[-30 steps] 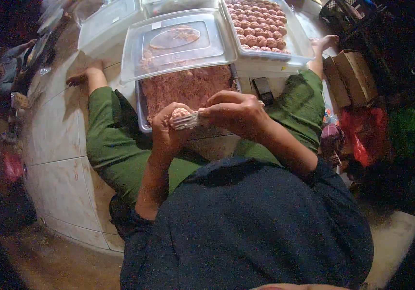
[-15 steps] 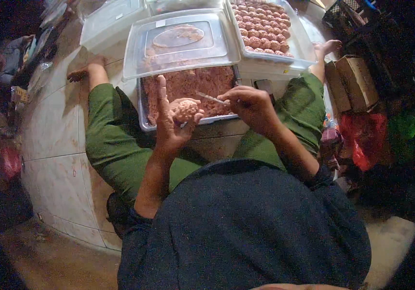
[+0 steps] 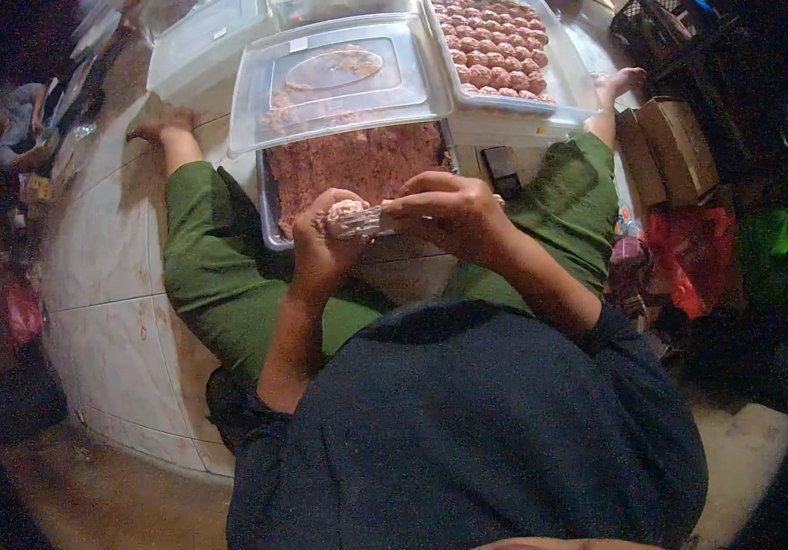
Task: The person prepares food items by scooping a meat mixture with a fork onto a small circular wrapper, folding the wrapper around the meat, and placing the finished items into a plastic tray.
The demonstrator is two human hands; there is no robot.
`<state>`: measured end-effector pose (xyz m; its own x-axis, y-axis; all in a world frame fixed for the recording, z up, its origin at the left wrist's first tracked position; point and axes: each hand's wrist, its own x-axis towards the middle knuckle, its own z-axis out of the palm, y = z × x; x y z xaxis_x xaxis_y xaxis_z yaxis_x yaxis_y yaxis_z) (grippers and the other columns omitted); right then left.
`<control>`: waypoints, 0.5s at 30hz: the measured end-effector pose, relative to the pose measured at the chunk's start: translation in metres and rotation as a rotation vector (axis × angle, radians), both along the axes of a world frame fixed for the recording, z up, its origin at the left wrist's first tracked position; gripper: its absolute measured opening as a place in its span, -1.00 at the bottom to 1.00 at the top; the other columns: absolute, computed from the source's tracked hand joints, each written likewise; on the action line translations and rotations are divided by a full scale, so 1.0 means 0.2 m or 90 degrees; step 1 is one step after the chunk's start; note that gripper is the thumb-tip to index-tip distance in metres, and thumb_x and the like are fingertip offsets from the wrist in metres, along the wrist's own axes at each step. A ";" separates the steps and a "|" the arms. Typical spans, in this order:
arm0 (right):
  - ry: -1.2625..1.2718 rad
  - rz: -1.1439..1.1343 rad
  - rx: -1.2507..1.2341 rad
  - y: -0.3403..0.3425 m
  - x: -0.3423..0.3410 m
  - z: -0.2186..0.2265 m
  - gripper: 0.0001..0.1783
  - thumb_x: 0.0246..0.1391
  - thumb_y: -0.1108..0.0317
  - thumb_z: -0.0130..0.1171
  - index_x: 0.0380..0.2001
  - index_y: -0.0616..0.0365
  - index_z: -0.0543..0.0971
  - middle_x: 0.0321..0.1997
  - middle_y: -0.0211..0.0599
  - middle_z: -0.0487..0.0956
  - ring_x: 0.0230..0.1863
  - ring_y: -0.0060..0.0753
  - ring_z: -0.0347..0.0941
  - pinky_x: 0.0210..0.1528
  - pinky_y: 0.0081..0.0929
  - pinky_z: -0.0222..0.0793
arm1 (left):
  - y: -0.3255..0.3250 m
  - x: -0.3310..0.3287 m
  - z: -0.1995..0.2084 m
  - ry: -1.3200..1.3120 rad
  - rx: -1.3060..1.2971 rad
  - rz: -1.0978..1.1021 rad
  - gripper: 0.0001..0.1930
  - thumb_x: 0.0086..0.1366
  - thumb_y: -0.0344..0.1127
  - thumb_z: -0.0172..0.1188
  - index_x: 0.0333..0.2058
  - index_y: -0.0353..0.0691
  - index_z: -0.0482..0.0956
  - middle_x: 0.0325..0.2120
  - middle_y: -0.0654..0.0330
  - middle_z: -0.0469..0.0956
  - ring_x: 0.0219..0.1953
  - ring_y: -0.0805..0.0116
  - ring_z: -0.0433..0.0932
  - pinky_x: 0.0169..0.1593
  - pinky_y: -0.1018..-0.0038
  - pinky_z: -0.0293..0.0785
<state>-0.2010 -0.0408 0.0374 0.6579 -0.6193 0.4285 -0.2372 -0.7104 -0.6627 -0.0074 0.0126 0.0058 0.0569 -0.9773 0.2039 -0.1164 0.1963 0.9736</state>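
Observation:
My left hand (image 3: pixel 314 236) is curled around a pinkish ball with a rough, knobbly surface (image 3: pixel 346 207). Between the fingers of my right hand (image 3: pixel 456 203) is a pale, flat strip-like tool (image 3: pixel 355 225) with an uneven, ridged face. Its broad end lies against the near side of the ball, hiding part of it. Both hands are above the near edge of a shallow tray (image 3: pixel 276 240) filled with reddish-brown, crumbly mass (image 3: pixel 357 165). The exact kind of tool is hard to make out.
A clear plastic lid (image 3: pixel 256 92) covers the tray's far part. Beyond it, at right, a clear bin (image 3: pixel 577 96) holds rows of similar balls. A dark phone-like object (image 3: pixel 501 163) lies by my right knee. Cardboard (image 3: pixel 678 151) and a red bag (image 3: pixel 687 247) stand further right.
My left fingers, the index finger raised before, have curled around the ball. My right hand has moved left and brought the tool against the ball, its broad face now showing.

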 end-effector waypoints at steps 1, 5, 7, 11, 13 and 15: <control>-0.024 -0.001 0.017 -0.01 -0.01 0.01 -0.79 -0.16 0.43 0.24 -0.34 0.06 0.60 -0.39 -0.28 0.53 -0.40 -0.38 0.50 -0.38 -0.53 0.44 | 0.00 0.00 0.00 0.003 0.010 0.014 -0.76 0.01 -0.26 0.26 -0.45 -0.28 0.47 -0.56 0.25 0.47 -0.46 0.54 0.45 -0.36 0.57 0.39; -0.051 0.006 0.054 -0.03 -0.01 0.00 -0.79 -0.15 0.48 0.22 -0.34 0.12 0.60 -0.37 -0.24 0.54 -0.37 -0.38 0.50 -0.35 -0.53 0.42 | 0.00 -0.01 0.01 -0.141 -0.031 0.049 -0.79 0.01 -0.32 0.26 -0.42 -0.30 0.47 -0.53 0.22 0.49 -0.46 0.52 0.45 -0.36 0.57 0.40; -0.004 0.021 0.063 -0.04 -0.01 -0.02 -0.79 -0.16 0.50 0.22 -0.34 0.15 0.59 -0.36 -0.23 0.54 -0.35 -0.38 0.50 -0.34 -0.52 0.42 | -0.01 0.00 0.01 -0.108 -0.038 0.028 -0.79 -0.02 -0.38 0.28 -0.42 -0.31 0.47 -0.51 0.21 0.49 -0.45 0.51 0.44 -0.37 0.58 0.40; -0.076 -0.046 0.056 -0.08 -0.05 0.02 -0.80 -0.14 0.52 0.19 -0.34 0.17 0.59 -0.34 -0.24 0.54 -0.34 -0.41 0.49 -0.32 -0.53 0.42 | -0.03 -0.04 0.02 -0.033 -0.075 0.058 -0.76 -0.12 -0.47 0.33 -0.43 -0.30 0.48 -0.49 0.19 0.47 -0.43 0.46 0.43 -0.33 0.55 0.39; -0.089 -0.087 0.080 -0.09 -0.06 0.01 -0.79 -0.14 0.54 0.18 -0.33 0.17 0.58 -0.34 -0.24 0.55 -0.34 -0.42 0.49 -0.32 -0.53 0.42 | -0.05 -0.02 -0.02 -0.045 -0.139 0.050 -0.72 -0.16 -0.50 0.35 -0.42 -0.29 0.48 -0.48 0.20 0.46 -0.42 0.44 0.42 -0.31 0.54 0.39; -0.077 -0.040 0.070 -0.09 -0.06 0.00 -0.76 -0.15 0.56 0.18 -0.31 0.18 0.58 -0.34 -0.23 0.55 -0.34 -0.41 0.49 -0.31 -0.54 0.41 | -0.09 0.01 -0.07 -0.169 -0.272 0.015 -0.66 -0.16 -0.50 0.35 -0.35 -0.27 0.45 -0.47 0.18 0.45 -0.42 0.43 0.42 -0.28 0.52 0.39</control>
